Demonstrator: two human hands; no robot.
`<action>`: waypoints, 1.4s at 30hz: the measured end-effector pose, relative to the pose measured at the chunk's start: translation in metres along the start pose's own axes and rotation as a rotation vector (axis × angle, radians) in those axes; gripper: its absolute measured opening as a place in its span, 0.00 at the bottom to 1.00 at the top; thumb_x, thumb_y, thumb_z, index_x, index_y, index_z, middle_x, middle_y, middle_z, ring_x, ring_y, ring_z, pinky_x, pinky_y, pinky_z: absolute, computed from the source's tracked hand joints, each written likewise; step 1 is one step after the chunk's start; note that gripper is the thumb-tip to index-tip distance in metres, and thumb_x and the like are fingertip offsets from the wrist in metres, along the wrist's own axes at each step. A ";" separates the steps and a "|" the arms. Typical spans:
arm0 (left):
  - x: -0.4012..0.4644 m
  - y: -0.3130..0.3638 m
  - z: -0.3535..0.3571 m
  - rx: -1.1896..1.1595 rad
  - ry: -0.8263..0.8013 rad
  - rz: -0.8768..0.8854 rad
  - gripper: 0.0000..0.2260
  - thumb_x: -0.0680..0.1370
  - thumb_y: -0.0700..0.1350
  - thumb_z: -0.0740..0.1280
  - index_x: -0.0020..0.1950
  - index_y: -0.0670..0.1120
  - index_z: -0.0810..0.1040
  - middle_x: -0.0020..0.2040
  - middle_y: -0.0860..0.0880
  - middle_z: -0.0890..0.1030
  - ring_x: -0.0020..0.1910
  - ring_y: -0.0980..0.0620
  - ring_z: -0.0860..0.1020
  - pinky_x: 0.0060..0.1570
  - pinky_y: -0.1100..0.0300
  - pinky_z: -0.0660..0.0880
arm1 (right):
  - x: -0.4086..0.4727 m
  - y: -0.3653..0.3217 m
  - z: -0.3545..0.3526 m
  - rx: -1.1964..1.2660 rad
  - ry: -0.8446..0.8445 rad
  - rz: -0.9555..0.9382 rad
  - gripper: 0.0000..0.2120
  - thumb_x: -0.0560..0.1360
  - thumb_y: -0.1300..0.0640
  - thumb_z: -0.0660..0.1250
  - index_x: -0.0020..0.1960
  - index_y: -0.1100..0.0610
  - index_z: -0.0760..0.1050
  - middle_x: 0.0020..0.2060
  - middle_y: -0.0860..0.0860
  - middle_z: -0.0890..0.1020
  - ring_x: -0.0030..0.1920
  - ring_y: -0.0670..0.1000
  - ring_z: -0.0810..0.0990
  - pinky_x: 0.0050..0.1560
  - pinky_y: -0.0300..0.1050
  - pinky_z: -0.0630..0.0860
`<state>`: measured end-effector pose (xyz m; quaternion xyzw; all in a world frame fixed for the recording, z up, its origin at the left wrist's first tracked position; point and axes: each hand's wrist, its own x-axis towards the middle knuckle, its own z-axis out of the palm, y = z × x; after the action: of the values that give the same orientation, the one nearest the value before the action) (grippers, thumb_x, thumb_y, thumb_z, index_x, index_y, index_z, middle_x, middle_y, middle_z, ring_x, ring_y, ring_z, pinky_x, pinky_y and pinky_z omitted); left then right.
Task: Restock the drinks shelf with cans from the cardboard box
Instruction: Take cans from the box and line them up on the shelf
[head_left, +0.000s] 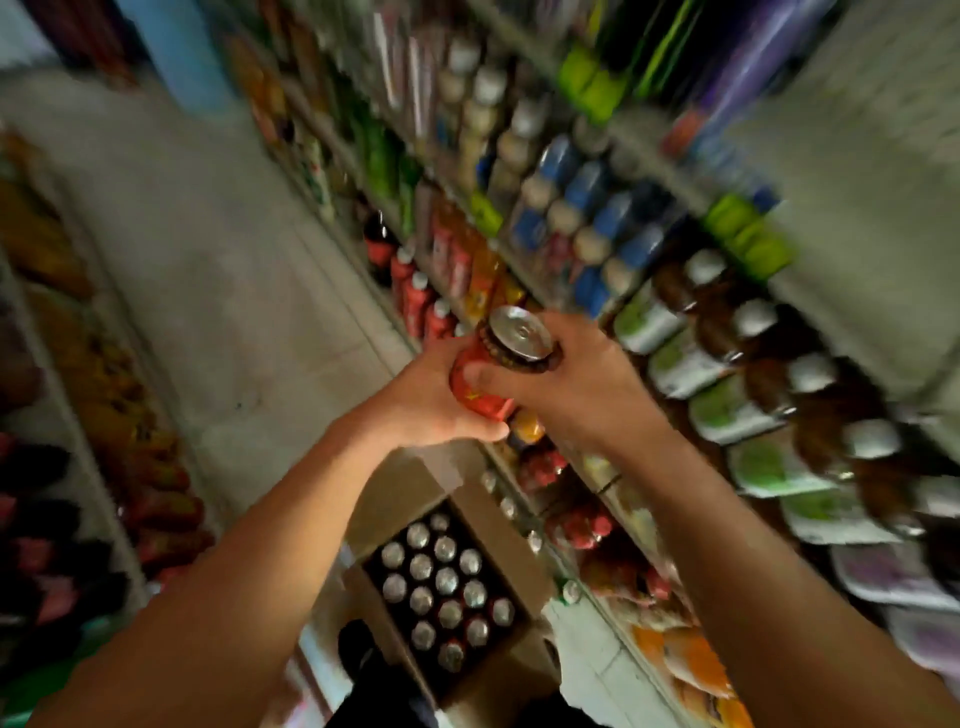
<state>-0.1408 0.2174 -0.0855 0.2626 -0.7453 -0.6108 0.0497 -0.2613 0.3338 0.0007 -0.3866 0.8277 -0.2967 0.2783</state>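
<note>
Aisle floor and drinks shelves

A pale tiled floor carries an open cardboard box holding upright cans, silver tops showing, beside the foot of the drinks shelf. That shelf's tiers bear rows of blue cans, bottles with green labels and red bottles; motion blur leaves the labels unreadable, perhaps soft drinks.

Both forearms bare, no sleeves; left hand, right hand ungloved; no rings, watch.
</note>
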 end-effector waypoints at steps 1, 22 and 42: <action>-0.001 0.018 0.000 -0.033 0.004 0.019 0.26 0.60 0.37 0.80 0.54 0.51 0.79 0.44 0.58 0.85 0.45 0.61 0.82 0.50 0.58 0.80 | -0.006 -0.010 -0.010 0.037 0.004 -0.033 0.28 0.59 0.32 0.76 0.53 0.45 0.77 0.43 0.41 0.83 0.44 0.38 0.81 0.44 0.39 0.78; 0.059 0.266 0.102 0.160 0.356 0.470 0.15 0.66 0.46 0.77 0.50 0.56 0.80 0.42 0.61 0.81 0.42 0.72 0.78 0.43 0.71 0.73 | -0.042 -0.011 -0.216 0.356 0.613 -0.135 0.35 0.59 0.51 0.84 0.61 0.53 0.72 0.48 0.43 0.79 0.47 0.42 0.79 0.47 0.33 0.76; 0.132 0.260 0.051 1.313 -0.084 0.282 0.23 0.80 0.63 0.55 0.64 0.50 0.75 0.63 0.47 0.77 0.62 0.45 0.75 0.56 0.50 0.71 | 0.063 0.049 -0.210 0.359 0.730 0.175 0.32 0.64 0.53 0.81 0.65 0.55 0.73 0.60 0.52 0.81 0.58 0.52 0.80 0.54 0.44 0.76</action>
<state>-0.3599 0.2333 0.1125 0.1146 -0.9906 -0.0280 -0.0699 -0.4643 0.3669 0.0918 -0.1297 0.8369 -0.5291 0.0539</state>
